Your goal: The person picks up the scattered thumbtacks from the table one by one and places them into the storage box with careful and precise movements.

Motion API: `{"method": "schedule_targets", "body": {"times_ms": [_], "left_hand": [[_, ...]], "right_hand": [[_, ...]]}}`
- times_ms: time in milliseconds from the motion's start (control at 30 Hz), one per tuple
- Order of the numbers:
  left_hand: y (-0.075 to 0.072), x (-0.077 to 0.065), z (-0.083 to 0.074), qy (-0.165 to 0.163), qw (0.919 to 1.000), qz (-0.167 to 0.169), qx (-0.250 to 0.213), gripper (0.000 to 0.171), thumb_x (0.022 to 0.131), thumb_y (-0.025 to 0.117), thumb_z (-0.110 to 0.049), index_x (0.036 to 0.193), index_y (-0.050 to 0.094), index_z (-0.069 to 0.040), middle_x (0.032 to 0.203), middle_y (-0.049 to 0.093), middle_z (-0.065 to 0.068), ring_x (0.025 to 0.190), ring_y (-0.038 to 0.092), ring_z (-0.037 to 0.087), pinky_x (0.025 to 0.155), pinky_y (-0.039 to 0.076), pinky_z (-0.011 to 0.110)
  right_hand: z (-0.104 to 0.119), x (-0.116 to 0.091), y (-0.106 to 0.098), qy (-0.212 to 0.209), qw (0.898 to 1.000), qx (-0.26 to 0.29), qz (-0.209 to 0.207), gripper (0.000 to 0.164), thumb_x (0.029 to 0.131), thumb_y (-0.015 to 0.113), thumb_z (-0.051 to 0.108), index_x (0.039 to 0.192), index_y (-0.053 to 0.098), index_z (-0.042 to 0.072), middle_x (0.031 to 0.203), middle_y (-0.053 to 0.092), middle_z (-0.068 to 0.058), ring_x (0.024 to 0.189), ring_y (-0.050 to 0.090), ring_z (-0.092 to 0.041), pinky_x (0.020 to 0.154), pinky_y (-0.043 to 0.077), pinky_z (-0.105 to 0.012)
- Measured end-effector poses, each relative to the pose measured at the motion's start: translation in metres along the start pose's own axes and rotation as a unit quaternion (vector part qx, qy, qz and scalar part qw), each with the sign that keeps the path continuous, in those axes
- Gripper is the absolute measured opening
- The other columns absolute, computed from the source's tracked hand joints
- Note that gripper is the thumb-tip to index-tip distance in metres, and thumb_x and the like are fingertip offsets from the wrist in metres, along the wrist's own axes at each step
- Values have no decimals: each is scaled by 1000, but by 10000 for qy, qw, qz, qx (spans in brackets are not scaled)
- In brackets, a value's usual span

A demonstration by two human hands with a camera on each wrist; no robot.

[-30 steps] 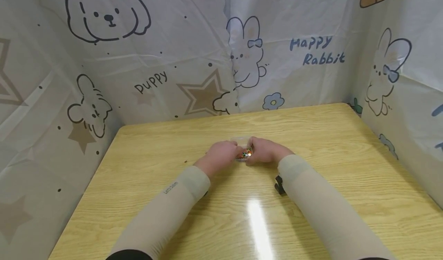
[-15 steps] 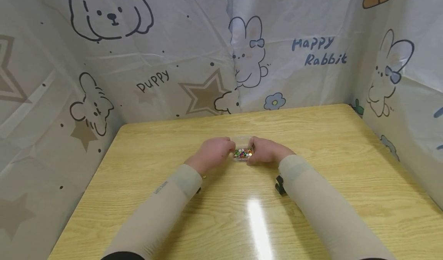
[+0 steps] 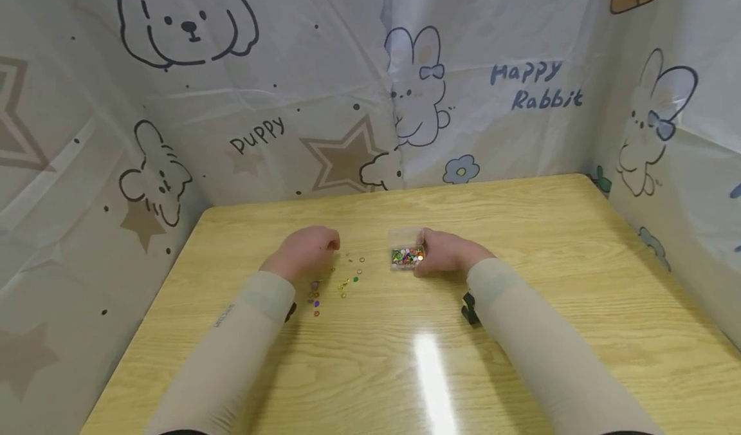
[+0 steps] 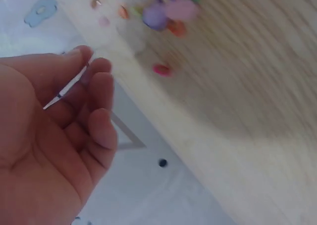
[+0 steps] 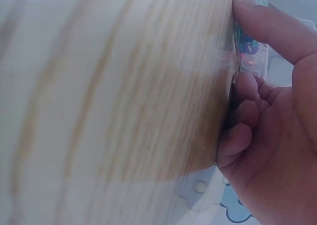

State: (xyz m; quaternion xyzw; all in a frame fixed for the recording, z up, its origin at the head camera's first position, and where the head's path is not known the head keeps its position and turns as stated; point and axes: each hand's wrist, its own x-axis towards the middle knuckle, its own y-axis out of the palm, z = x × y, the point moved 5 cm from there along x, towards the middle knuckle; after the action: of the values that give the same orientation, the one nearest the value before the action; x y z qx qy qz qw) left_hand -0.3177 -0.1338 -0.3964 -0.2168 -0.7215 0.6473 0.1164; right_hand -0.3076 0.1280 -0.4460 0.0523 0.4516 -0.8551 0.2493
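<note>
A small clear plastic box (image 3: pixel 403 267) full of colourful sequins stands on the table, its transparent lid (image 3: pixel 402 235) raised at the back. My right hand (image 3: pixel 448 253) grips the box's right side, thumb in front; in the right wrist view the thumb lies across its clear wall (image 5: pixel 253 65). Left of the box my left hand (image 3: pixel 305 248) hovers above the table. In the left wrist view its thumb and index fingertips (image 4: pixel 101 64) pinch together on a tiny dark bit, seemingly a sequin, though blurred. Loose sequins (image 3: pixel 344 285) lie scattered below it.
The wood-grain table (image 3: pixel 521 229) is bounded at the back and sides by printed white cloth (image 3: pixel 260 68). A pink sequin (image 4: pixel 162 69) lies apart from a blurred cluster in the left wrist view. A bright reflection streaks the table's front.
My left hand has come out of the box and moved left, uncovering the loose sequins on the table. The right hand keeps its grip on the box, which stays in place.
</note>
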Motion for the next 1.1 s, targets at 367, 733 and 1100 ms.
{"method": "schedule_targets", "body": {"times_ms": [367,733,1100], "left_hand": [[13,-17,35,-473,9943,819,-492,10,88,54,-7,84,60,-14,81,58,2,71,49,18,66,41,37],[27,-18,31,-339,9974,553,-298,12,97,49,-11,90,58,-13,84,58,0,74,50,17,72,46,37],[13,9,-62,1058,9940,-270,-11,6,98,52,-12,95,57,-14,88,56,-4,78,51,8,71,49,27]], "right_hand": [[1,-1,1,44,9999,102,28,55,72,80,31,111,45,13,105,56,-5,89,50,-20,84,43,-39],[4,-3,7,-66,9994,284,159,56,72,80,31,113,46,11,102,57,-5,86,51,-20,80,44,-38],[0,-4,-1,52,9994,332,77,54,72,80,29,110,46,13,102,57,-4,87,52,-19,83,43,-38]]}}
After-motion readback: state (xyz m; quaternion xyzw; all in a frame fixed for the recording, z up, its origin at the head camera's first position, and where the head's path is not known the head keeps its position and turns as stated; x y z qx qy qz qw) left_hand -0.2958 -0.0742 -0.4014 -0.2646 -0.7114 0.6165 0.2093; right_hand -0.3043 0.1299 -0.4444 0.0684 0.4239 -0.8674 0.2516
